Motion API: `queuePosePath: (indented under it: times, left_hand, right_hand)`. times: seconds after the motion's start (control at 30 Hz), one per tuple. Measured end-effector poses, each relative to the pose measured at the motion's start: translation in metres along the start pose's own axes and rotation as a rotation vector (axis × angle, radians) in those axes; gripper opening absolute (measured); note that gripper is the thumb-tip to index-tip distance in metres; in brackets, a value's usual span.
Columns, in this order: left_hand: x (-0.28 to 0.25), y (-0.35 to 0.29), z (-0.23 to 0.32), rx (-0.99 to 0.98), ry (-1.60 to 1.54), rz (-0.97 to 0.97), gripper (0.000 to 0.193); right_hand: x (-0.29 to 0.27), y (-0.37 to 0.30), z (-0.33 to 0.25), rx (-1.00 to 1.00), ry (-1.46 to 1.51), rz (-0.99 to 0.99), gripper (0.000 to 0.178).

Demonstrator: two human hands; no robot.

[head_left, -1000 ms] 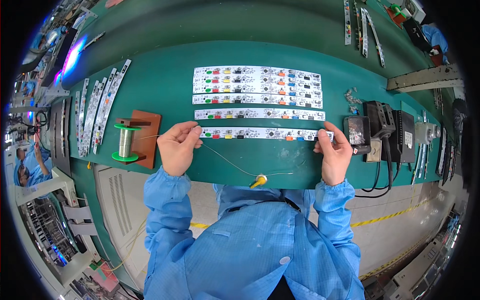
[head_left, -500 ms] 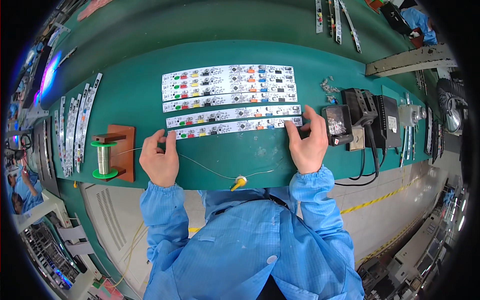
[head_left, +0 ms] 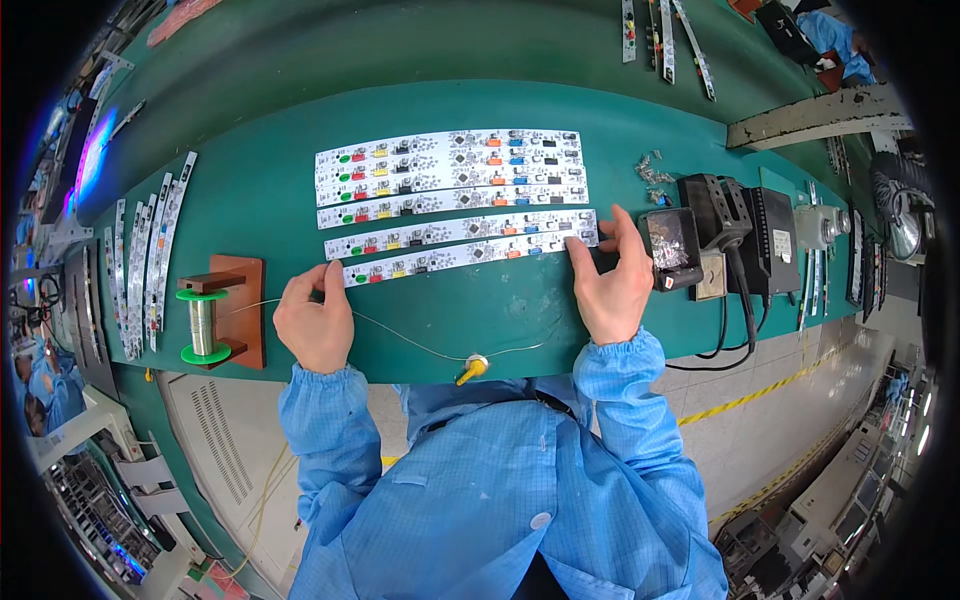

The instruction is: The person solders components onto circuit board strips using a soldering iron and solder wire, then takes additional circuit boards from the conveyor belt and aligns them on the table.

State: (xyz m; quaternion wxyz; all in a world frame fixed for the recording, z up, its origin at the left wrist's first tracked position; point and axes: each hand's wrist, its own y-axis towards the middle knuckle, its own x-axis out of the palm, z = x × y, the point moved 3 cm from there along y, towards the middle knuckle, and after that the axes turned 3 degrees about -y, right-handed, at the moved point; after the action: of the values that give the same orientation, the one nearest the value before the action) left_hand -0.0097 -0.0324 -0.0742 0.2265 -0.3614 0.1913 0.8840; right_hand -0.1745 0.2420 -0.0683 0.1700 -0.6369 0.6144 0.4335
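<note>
Both my hands are at the ends of the nearest white circuit board strip (head_left: 450,258), which lies level on the green bench. My left hand (head_left: 314,322) pinches its left end between thumb and fingers. At the other end, my right hand (head_left: 612,295) has its thumb on the strip and its fingers curled around the far side. Just beyond is a second strip (head_left: 430,237), close to my right fingertips. Farther off, several similar strips (head_left: 425,165) lie in a stacked row, with red, yellow, black, orange and blue parts along them.
A solder wire spool (head_left: 203,325) on a brown stand sits left; its wire runs to a yellow-tipped fitting (head_left: 472,369) at the front edge. Right are a black tray of small parts (head_left: 672,245), scattered metal pieces (head_left: 655,170) and a black cabled device (head_left: 770,245). More strips (head_left: 150,260) lie left.
The left end of the nearest strip has come slightly toward me, widening the gap to the strip beyond. Both hands keep their places at its ends. The whole view has shifted a little.
</note>
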Motion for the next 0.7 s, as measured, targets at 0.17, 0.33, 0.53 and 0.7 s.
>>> queuePosePath:
  times: [0.17,0.33,0.53,0.7]
  left_hand:
    - [0.004,0.003,-0.007,-0.129,-0.155,-0.024,0.021]
    - [0.005,0.002,-0.008,-0.157,-0.219,-0.017,0.024]
    - [0.008,0.005,-0.009,-0.076,-0.134,-0.002,0.023]
    - [0.01,0.007,-0.008,-0.136,-0.14,0.023,0.019]
  right_hand:
    - [0.003,-0.001,0.001,0.016,-0.003,-0.016,0.058]
    - [0.003,-0.004,-0.001,0.012,-0.002,-0.016,0.059]
    - [0.001,-0.003,-0.002,0.005,-0.008,0.001,0.059]
    - [0.003,-0.003,-0.001,0.02,-0.008,0.002,0.058]
